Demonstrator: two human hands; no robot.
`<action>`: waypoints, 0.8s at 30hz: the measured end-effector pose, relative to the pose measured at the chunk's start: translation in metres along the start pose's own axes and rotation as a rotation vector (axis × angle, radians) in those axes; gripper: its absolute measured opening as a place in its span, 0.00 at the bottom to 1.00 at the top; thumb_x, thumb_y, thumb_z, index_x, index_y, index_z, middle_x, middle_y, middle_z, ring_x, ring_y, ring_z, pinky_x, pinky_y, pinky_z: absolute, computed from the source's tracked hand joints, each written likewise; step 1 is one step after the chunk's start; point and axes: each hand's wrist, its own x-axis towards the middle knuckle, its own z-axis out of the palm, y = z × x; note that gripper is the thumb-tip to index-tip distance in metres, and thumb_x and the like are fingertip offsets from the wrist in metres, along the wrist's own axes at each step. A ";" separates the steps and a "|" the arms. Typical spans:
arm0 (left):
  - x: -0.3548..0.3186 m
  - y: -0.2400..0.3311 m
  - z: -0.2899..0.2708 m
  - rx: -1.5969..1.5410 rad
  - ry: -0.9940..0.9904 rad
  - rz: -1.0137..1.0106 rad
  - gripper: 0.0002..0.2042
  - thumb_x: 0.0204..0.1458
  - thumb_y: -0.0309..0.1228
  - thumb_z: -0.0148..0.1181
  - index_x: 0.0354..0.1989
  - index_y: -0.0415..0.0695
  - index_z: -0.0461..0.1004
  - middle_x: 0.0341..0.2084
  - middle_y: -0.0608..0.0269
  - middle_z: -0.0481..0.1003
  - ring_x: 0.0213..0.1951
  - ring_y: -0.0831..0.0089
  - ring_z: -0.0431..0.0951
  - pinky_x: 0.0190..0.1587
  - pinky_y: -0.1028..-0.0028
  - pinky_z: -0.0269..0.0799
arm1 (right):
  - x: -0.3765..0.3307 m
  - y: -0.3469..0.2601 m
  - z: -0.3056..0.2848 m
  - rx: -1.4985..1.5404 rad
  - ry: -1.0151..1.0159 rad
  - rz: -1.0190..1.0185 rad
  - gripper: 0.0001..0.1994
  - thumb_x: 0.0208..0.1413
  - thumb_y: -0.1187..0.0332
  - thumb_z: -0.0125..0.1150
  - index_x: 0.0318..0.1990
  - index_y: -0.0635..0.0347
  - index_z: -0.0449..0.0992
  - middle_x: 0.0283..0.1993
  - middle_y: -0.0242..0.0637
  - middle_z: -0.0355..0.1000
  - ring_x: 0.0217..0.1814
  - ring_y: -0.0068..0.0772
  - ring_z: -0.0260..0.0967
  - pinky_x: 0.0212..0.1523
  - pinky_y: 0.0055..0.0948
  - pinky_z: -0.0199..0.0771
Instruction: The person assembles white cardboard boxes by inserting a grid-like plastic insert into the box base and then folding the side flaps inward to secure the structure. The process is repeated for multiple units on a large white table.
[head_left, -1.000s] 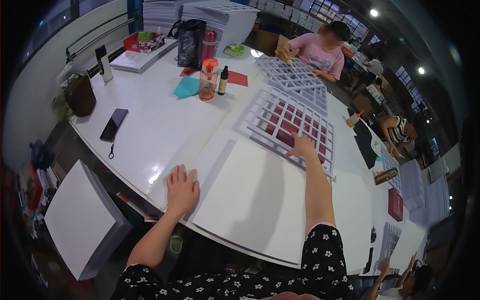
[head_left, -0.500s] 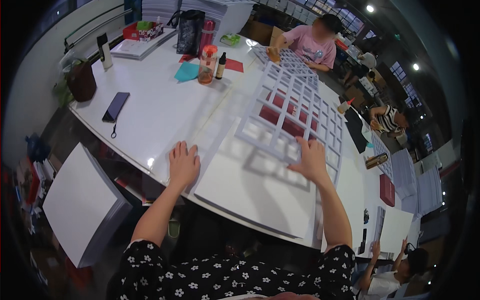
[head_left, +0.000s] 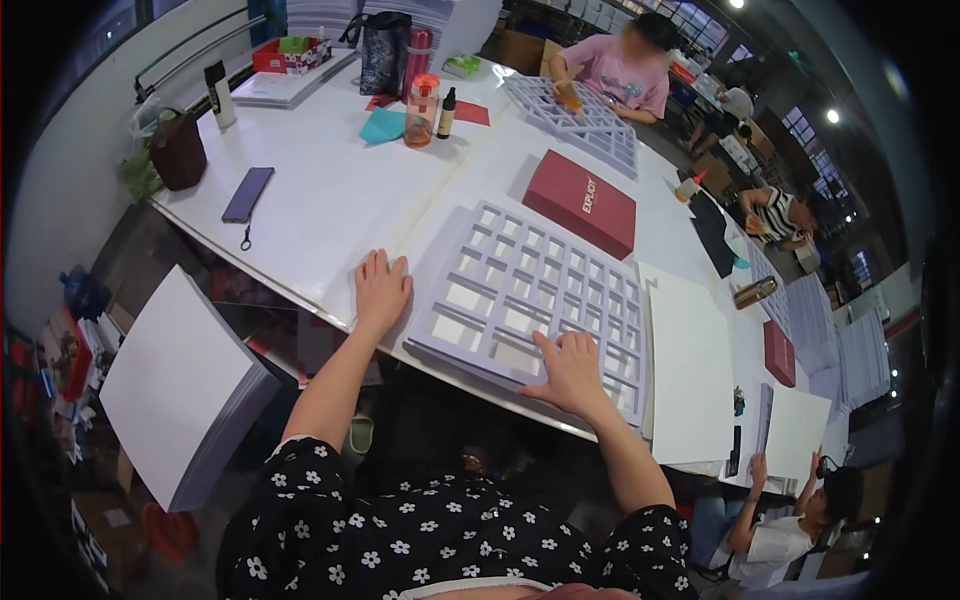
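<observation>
A long white desk in a busy workshop. The right hand lies flat, fingers spread, on a white grid tray; the left hand rests flat just beside it, gripping nothing. The tray's cells look empty.

Under the right hand, a few cells of the grey grid tray are covered, and the tray's near edge there is hidden by the wrist. The left hand hides the table edge beneath its palm. Beyond both hands, a seated person's face is blurred. Below the right forearm, another person is partly hidden behind the table.
</observation>
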 end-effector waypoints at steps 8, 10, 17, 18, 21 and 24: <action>0.001 -0.002 0.012 -0.039 0.019 0.002 0.19 0.57 0.37 0.56 0.56 0.43 0.73 0.57 0.44 0.69 0.62 0.49 0.66 0.64 0.53 0.57 | -0.023 -0.010 0.022 -0.023 0.108 0.085 0.48 0.38 0.38 0.74 0.65 0.55 0.66 0.57 0.54 0.67 0.64 0.61 0.58 0.70 0.59 0.48; -0.001 -0.026 0.017 -0.188 0.079 -0.021 0.18 0.61 0.37 0.54 0.56 0.41 0.73 0.53 0.45 0.72 0.57 0.52 0.71 0.60 0.57 0.63 | -0.037 -0.008 0.026 0.039 0.250 0.141 0.46 0.42 0.41 0.73 0.66 0.57 0.65 0.59 0.53 0.66 0.65 0.61 0.58 0.69 0.59 0.49; -0.074 0.003 -0.052 -0.992 -0.253 -0.283 0.18 0.66 0.35 0.51 0.59 0.37 0.71 0.39 0.57 0.75 0.38 0.74 0.73 0.45 0.74 0.71 | -0.173 0.067 0.054 0.277 0.421 0.790 0.39 0.51 0.56 0.72 0.66 0.67 0.62 0.62 0.54 0.64 0.65 0.57 0.60 0.65 0.49 0.59; -0.083 0.012 -0.064 -0.969 -0.281 -0.271 0.18 0.65 0.33 0.53 0.60 0.36 0.70 0.36 0.58 0.75 0.36 0.73 0.73 0.44 0.74 0.71 | -0.189 0.072 0.059 0.327 0.419 0.829 0.38 0.52 0.58 0.72 0.66 0.68 0.61 0.62 0.54 0.65 0.64 0.56 0.61 0.64 0.47 0.61; -0.095 0.023 -0.074 -0.738 -0.336 -0.082 0.20 0.60 0.30 0.61 0.60 0.36 0.71 0.34 0.59 0.74 0.36 0.72 0.73 0.42 0.73 0.71 | -0.210 0.071 0.080 0.612 0.435 0.835 0.36 0.54 0.64 0.69 0.67 0.70 0.59 0.59 0.54 0.68 0.60 0.56 0.67 0.60 0.44 0.67; -0.088 0.033 -0.079 -0.609 -0.320 -0.015 0.22 0.55 0.28 0.67 0.58 0.37 0.72 0.33 0.58 0.73 0.35 0.70 0.74 0.40 0.71 0.72 | -0.215 0.069 0.098 0.672 0.415 0.758 0.34 0.55 0.67 0.67 0.66 0.71 0.61 0.58 0.54 0.70 0.59 0.53 0.69 0.59 0.41 0.69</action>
